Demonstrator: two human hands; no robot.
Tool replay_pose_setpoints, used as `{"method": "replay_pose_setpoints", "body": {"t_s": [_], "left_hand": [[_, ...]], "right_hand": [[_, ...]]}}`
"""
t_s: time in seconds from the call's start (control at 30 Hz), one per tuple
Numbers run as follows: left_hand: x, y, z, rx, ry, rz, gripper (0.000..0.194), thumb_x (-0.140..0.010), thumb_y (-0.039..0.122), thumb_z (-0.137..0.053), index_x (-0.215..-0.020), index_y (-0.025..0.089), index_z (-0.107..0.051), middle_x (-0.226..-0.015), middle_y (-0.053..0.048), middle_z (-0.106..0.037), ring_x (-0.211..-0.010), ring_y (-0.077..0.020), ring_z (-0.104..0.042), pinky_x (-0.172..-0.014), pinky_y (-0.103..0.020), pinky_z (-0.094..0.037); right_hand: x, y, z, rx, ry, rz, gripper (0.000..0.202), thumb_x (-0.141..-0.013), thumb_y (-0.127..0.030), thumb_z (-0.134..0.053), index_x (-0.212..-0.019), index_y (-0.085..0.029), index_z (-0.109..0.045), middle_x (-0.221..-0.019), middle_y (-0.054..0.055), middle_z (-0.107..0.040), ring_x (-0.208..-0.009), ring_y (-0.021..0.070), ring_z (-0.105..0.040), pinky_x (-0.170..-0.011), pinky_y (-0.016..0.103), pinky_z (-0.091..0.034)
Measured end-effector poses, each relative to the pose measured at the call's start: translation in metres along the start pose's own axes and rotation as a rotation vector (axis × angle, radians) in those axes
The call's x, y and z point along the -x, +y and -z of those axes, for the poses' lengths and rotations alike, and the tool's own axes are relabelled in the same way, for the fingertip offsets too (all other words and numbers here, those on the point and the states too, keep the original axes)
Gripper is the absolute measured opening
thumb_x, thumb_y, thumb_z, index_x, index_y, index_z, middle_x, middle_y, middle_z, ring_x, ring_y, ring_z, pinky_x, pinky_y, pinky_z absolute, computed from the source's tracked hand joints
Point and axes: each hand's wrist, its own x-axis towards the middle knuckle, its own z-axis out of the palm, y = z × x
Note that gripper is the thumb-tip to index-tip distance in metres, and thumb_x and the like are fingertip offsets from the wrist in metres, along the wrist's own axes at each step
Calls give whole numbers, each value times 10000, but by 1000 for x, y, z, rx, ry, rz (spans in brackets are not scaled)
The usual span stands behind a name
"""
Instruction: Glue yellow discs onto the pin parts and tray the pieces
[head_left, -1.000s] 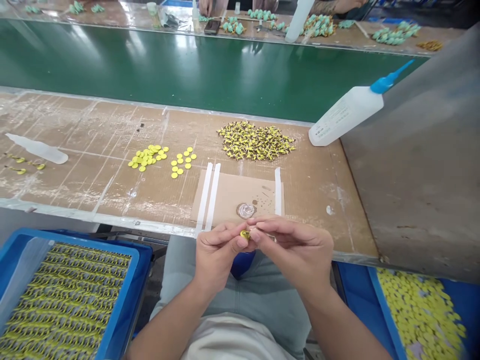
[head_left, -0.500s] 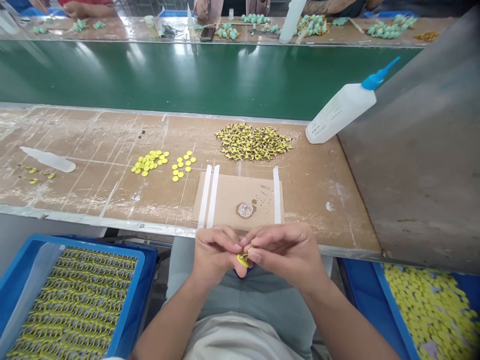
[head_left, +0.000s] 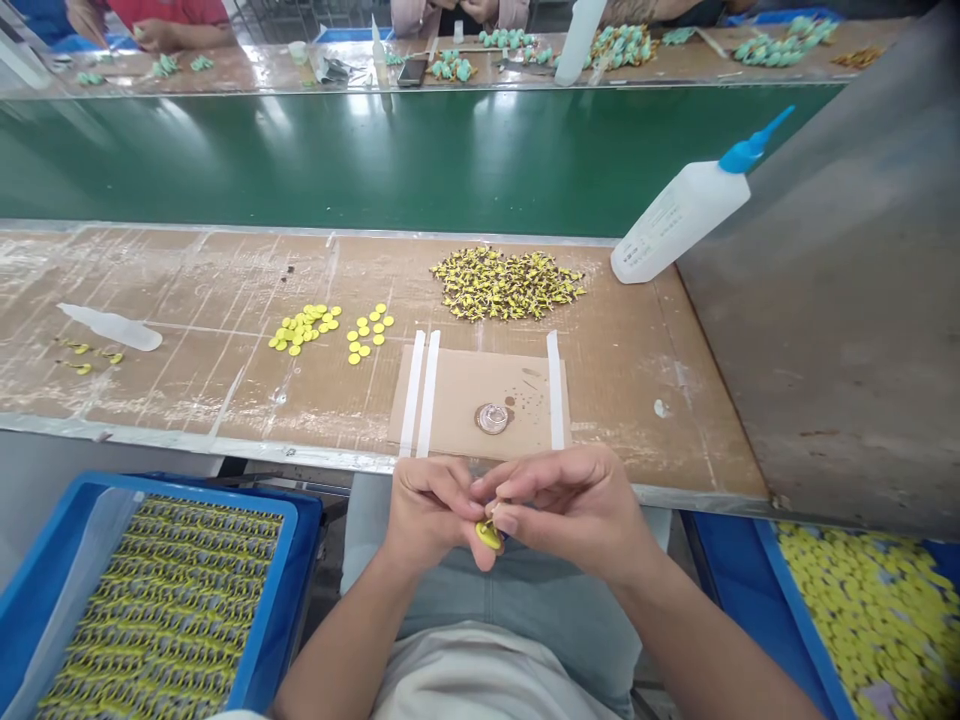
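My left hand point(head_left: 435, 512) is closed on a round yellow disc point(head_left: 488, 535), held just in front of the table edge above my lap. My right hand point(head_left: 581, 512) pinches thumb and forefinger together right at the disc's upper side. Whatever sits between those fingertips is tiny and mostly hidden. Beyond my hands lies a cardboard sheet point(head_left: 457, 400) with white tape strips, bearing a small round dish-like blob point(head_left: 492, 418) that looks wet. Loose yellow discs point(head_left: 304, 328) rest to the left. Farther back is a heap of small yellow-and-dark pieces point(head_left: 506, 285).
A white bottle with blue nozzle point(head_left: 682, 220) leans at the right by a metal panel point(head_left: 840, 300). A blue tray point(head_left: 289, 540) of rowed yellow-dark pieces stands lower left; a blue bin point(head_left: 802, 620) of yellow discs, lower right. A green belt point(head_left: 450, 160) separates co-workers opposite.
The view has shifted slightly. Both hands stay together at the disc, which is tilted a little differently, and the right fingertips cover more of its upper side.
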Motion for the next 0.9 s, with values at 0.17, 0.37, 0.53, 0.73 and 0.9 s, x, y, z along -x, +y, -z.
{"method": "replay_pose_setpoints", "body": {"t_s": [0.17, 0.37, 0.53, 0.73, 0.9], "left_hand": [[1, 3, -4, -17, -3, -5, 196, -571, 266, -998, -639, 285, -815, -585, -18, -711, -457, -135, -674, -433, -207, -554], [2, 3, -5, -49, 24, -34, 215, -543, 253, -1007, -631, 283, -813, -588, -16, -717, -451, -131, -669, -434, -201, -561], [2, 1, -9, -116, 46, -142, 289, -491, 197, -1017, -690, 286, -827, -624, 3, -737, -465, -137, -684, -438, -198, -580], [2, 6, -15, -226, 52, -292, 290, -514, 227, -1008, -743, 271, -835, -636, 6, -751, -513, -131, -711, -490, -165, -598], [6, 9, -16, -278, 172, -285, 377, -410, 209, -1030, -721, 246, -819, -642, 10, -751, -492, -130, -701, -463, -152, -577]], "right_hand": [[2, -1, -1, -6, -19, 16, 194, -813, -83, -845, -922, -242, -826, -948, 92, -783, -820, 240, -780, -628, 270, -676], [3, 0, 0, 15, -9, 47, 197, -817, -74, -834, -934, -233, -828, -926, 95, -784, -850, 230, -779, -703, 259, -666], [1, 2, 3, 31, -18, 125, 217, -850, -89, -822, -987, -258, -831, -964, 89, -785, -878, 211, -773, -749, 259, -658], [0, 2, 5, 88, -29, 230, 214, -848, -106, -845, -996, -260, -836, -838, 72, -778, -900, 232, -760, -837, 320, -641], [-1, 0, 6, 128, -35, 289, 201, -848, -108, -850, -978, -260, -830, -849, 75, -778, -883, 246, -758, -826, 354, -646]]}}
